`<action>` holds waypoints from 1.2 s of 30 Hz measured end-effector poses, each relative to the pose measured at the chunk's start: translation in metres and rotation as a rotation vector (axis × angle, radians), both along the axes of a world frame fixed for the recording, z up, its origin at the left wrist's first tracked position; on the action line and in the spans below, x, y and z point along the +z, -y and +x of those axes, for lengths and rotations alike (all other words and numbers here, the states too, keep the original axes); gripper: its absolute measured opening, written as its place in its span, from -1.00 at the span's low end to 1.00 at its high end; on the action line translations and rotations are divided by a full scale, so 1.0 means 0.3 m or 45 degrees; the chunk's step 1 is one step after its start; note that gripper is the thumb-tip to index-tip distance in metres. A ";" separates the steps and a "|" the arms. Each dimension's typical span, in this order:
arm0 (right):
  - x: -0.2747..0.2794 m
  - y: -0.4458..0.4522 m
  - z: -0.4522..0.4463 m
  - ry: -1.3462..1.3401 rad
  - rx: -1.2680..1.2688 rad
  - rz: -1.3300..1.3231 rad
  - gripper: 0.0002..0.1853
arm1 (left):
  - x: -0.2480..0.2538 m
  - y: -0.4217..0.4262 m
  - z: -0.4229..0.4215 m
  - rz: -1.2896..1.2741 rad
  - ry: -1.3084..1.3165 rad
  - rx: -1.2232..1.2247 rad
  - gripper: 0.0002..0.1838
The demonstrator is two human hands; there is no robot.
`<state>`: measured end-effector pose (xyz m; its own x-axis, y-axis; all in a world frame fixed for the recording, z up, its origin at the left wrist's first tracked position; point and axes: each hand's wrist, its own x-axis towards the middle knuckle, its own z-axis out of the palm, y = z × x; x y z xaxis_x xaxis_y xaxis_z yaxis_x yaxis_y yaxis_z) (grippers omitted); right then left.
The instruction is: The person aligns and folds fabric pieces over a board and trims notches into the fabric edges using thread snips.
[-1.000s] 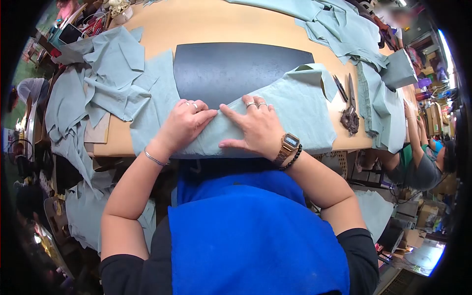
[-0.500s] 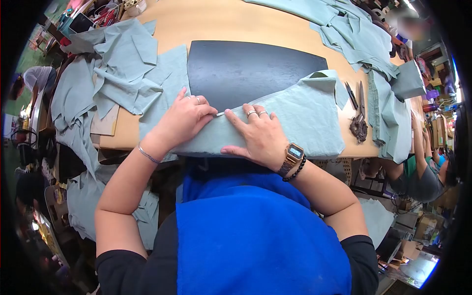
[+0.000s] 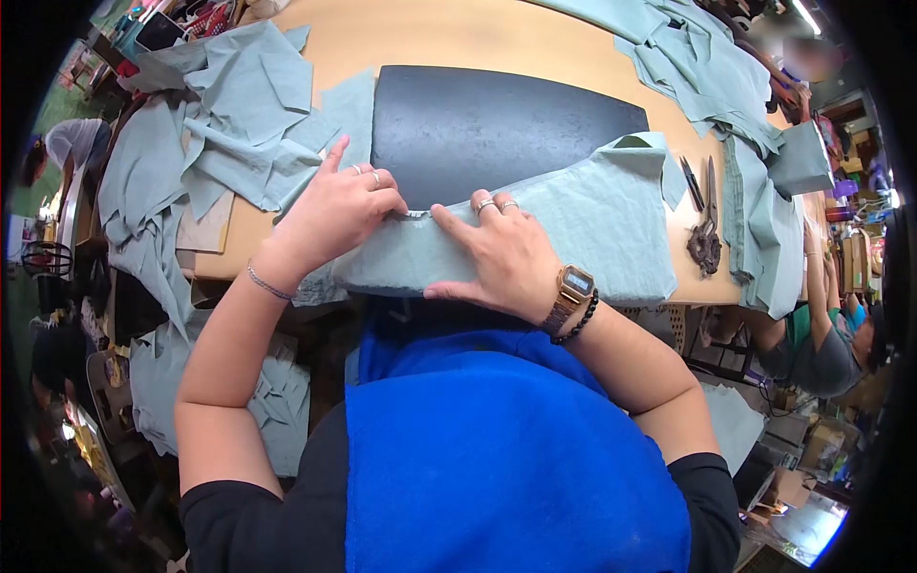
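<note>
A pale grey-green fabric piece [image 3: 583, 224] lies over the lower part of a dark flat panel [image 3: 506, 124], its upper edge slanting up to the right. My left hand [image 3: 349, 205] has thumb and index finger pinched at that edge, near its left end. Just right of those fingertips a short whitish strip [image 3: 415, 216] shows along the edge; I cannot tell whether it is a fold or a separate piece. My right hand [image 3: 501, 248] lies flat on the fabric, fingers spread and thumb pointing left, pressing it down.
Scissors [image 3: 706, 224] and a slim dark tool [image 3: 692, 184] lie to the right on the wooden table [image 3: 458, 33]. Loose fabric pieces are heaped at left [image 3: 244, 86] and far right [image 3: 683, 67]. Another person [image 3: 812, 353] sits at the right.
My left hand has shifted slightly left and up along the fabric edge, widening the gap between the hands. The right hand stays flat on the fabric. The view has shifted a little.
</note>
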<state>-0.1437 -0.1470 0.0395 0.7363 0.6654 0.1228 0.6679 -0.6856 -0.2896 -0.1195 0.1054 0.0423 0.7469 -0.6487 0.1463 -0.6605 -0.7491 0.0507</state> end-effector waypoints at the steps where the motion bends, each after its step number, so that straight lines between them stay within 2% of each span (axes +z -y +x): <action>1: 0.003 -0.003 0.002 -0.002 -0.001 -0.004 -0.10 | 0.004 -0.004 -0.001 0.004 0.016 -0.009 -0.89; 5: 0.008 -0.009 0.011 -0.026 0.006 -0.016 -0.10 | -0.015 -0.020 0.000 -0.062 0.086 -0.045 -0.95; 8: 0.006 -0.013 0.013 -0.040 0.022 -0.034 -0.10 | -0.016 -0.037 0.008 -0.106 0.097 -0.045 -0.85; 11: 0.021 -0.026 0.013 -0.090 0.022 -0.084 -0.10 | -0.021 -0.055 0.018 -0.128 0.130 -0.030 -0.86; 14: 0.022 -0.039 0.010 -0.088 0.015 -0.126 -0.10 | -0.016 -0.060 0.017 -0.121 0.114 -0.040 -0.96; 19: 0.026 -0.074 0.009 -0.101 -0.019 -0.175 -0.08 | -0.027 -0.070 0.013 -0.118 0.150 -0.033 -0.93; 22: 0.072 -0.121 0.008 -0.158 -0.068 -0.348 -0.07 | -0.029 -0.068 0.007 -0.090 0.175 -0.002 -0.92; 25: 0.057 -0.124 0.000 -0.082 -0.074 -0.367 -0.05 | -0.044 -0.064 -0.006 -0.076 0.205 0.031 -0.87; 29: 0.046 0.002 0.023 -0.129 0.096 -0.187 -0.10 | -0.042 -0.040 -0.071 -0.014 0.488 0.180 -0.80; 32: 0.005 0.066 0.031 -0.135 0.090 0.179 -0.17 | -0.060 -0.022 -0.204 -0.160 0.233 0.712 -0.60; 33: 0.007 0.071 0.017 -0.141 0.036 0.297 -0.22 | -0.056 -0.013 -0.240 -0.186 0.205 0.776 -0.50; 36: -0.036 0.070 -0.010 -0.041 0.000 0.421 -0.22 | -0.083 0.025 -0.317 -0.279 0.020 0.868 -0.60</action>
<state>-0.1467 -0.1680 0.0288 0.7436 0.5932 0.3085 0.6544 -0.5511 -0.5178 -0.2147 0.0979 0.0175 0.9722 0.0070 0.2342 -0.0512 -0.9691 0.2413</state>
